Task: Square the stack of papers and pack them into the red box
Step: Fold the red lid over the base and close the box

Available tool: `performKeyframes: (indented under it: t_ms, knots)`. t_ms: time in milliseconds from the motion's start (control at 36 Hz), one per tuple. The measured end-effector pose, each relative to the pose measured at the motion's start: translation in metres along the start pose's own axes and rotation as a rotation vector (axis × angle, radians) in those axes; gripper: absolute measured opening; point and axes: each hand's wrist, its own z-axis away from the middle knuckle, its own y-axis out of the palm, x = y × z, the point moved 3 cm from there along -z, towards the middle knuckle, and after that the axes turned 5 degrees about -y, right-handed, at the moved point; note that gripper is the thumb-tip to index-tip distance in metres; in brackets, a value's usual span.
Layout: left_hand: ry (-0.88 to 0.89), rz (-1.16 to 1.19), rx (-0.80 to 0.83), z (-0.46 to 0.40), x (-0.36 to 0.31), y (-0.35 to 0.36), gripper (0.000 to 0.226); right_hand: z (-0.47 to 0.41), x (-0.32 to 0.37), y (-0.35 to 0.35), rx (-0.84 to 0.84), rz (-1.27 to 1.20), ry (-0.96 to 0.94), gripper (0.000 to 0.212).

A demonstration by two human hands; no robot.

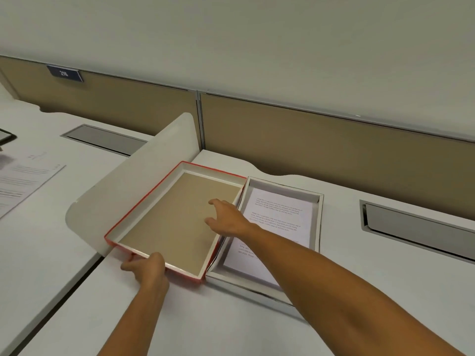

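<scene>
A shallow red box part [144,209] with a brown cardboard floor lies open side up at the middle of the white desk. Touching its right side is a white tray-like box half [320,222] that holds a stack of printed papers [280,217]. My left hand [146,268] grips the near left rim of the red box part. My right hand [227,218] reaches across its right wall, fingers spread over the brown floor, and holds nothing. My right forearm hides the lower part of the papers.
A curved white divider panel [133,181] stands just left of the red box. Loose printed sheets [23,181] lie on the neighbouring desk at far left. Grey cable hatches [102,140] [416,227] are set into the desks. A tan partition [308,140] closes the back.
</scene>
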Motion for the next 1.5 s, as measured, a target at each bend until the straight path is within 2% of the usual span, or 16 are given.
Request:
performKeyframes:
  t_ms: [194,389,472,639,806,917,1028,1111,1222,1306,1361,1417,1444,1500]
  knots:
    - [0.097,0.083,0.124,0.006,-0.004,-0.002,0.061,0.014,0.023,-0.017,-0.019,-0.142,-0.026,0.063]
    - [0.143,0.214,0.256,0.014,-0.007,-0.003,0.081,0.027,0.040,-0.036,-0.016,-0.308,-0.035,0.062]
    - [0.187,0.213,0.310,0.019,-0.012,-0.001,0.083,0.034,0.049,-0.042,-0.020,-0.383,-0.031,0.064]
    - [0.396,0.114,0.384,0.044,-0.016,0.003,0.080,0.047,0.064,-0.053,-0.004,-0.528,-0.024,0.068]
    - [0.613,-0.008,0.527,0.081,-0.010,0.008,0.076,0.055,0.074,-0.062,-0.039,-0.837,0.067,0.076]
    - [0.726,-0.079,0.571,0.098,0.000,0.008,0.075,0.061,0.074,-0.067,-0.088,-1.021,0.093,0.055]
    - [0.779,-0.117,0.645,0.102,0.016,0.004,0.073,0.067,0.071,-0.071,-0.143,-1.052,0.107,0.013]
    - [0.804,-0.195,0.694,0.099,0.024,-0.001,0.069,0.071,0.070,-0.072,-0.169,-1.053,0.125,0.008]
    - [0.887,-0.342,0.718,0.093,0.027,-0.011,0.083,0.075,0.065,-0.072,-0.223,-1.057,0.145,0.010]
    - [0.995,-0.269,0.772,0.085,0.018,-0.017,0.064,0.077,0.062,-0.074,-0.265,-1.078,0.152,0.009]
    - [0.771,-0.054,0.776,0.074,0.011,-0.012,0.049,0.079,0.062,-0.076,-0.285,-1.090,0.160,0.021]
    - [0.407,0.048,0.738,0.054,0.010,0.001,0.064,0.082,0.061,-0.078,-0.304,-1.081,0.177,0.034]
    - [0.247,-0.006,0.721,0.043,0.011,0.008,0.071,0.084,0.059,-0.079,-0.314,-1.077,0.180,0.035]
    - [0.042,-0.214,0.722,0.028,0.017,0.020,0.070,0.088,0.053,-0.081,-0.325,-1.084,0.181,0.028]
